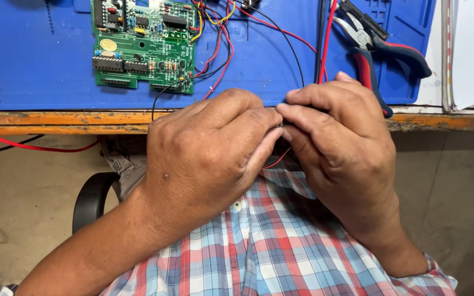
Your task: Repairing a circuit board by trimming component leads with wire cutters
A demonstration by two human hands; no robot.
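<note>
Circuit board (144,44) green, on a blue mat (34,66). Wires (220,52) red, black, one yellow. Pliers (382,52) with red-and-dark-blue handles. Table (56,121) edge worn orange. Shirt (270,246) plaid: red, light blue, white.

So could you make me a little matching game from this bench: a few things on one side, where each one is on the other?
Things:
1. circuit board
2. pliers
3. hands
4. mat

Places:
A. upper right, on the mat
B. meeting at the bench's front edge, pinching thin wires
C. upper left, with wires running off it
D. spread over the benchtop

Pairs: 1-C, 2-A, 3-B, 4-D
</note>
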